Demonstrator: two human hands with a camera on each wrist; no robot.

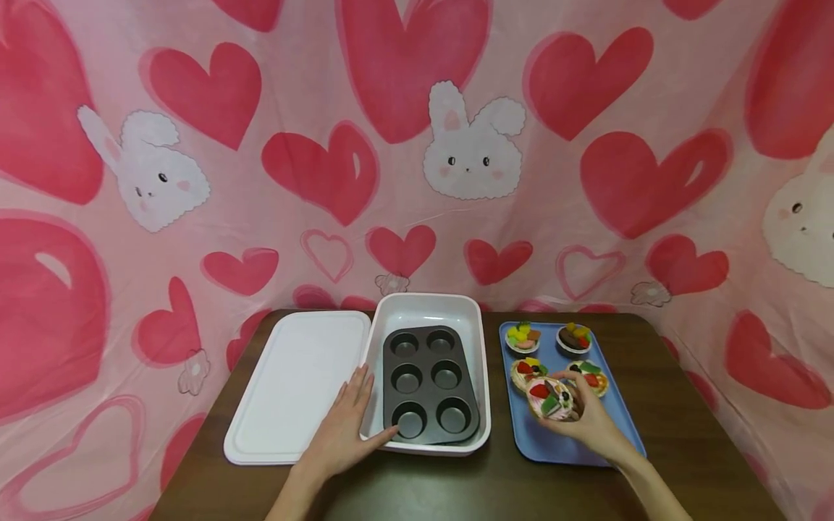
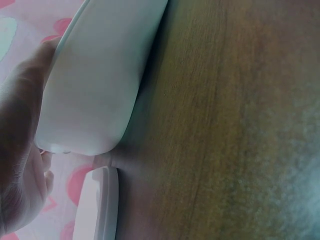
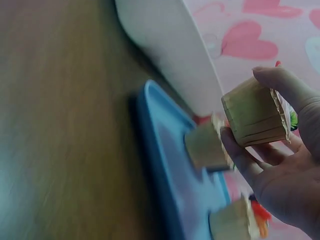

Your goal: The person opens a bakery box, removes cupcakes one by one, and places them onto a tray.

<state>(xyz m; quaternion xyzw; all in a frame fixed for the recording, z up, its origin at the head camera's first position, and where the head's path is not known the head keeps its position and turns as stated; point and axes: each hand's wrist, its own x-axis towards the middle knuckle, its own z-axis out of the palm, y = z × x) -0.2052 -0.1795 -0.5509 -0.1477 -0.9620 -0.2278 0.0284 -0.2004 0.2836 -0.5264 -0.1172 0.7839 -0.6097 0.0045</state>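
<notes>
My right hand (image 1: pixel 589 421) grips a cupcake (image 1: pixel 549 399) with white cream and fruit pieces, lifted over the blue tray (image 1: pixel 550 447). In the right wrist view, thumb and fingers hold the pale paper cup of this cupcake (image 3: pixel 256 114), which is tilted. My left hand (image 1: pixel 342 423) rests at the near left corner of a white bin (image 1: pixel 483 369), fingers fairly straight and thumb over the rim. Inside the bin lies a dark muffin tin (image 1: pixel 425 396) whose several cups hold nothing. More fruit-topped cupcakes (image 1: pixel 523 338) stand on the tray, one partly behind the held one.
A flat white lid (image 1: pixel 296 391) lies left of the bin, close beside it. The brown wooden table (image 1: pixel 417 492) carries everything. Behind it hangs a pink cloth (image 1: pixel 404 217) with hearts and rabbits.
</notes>
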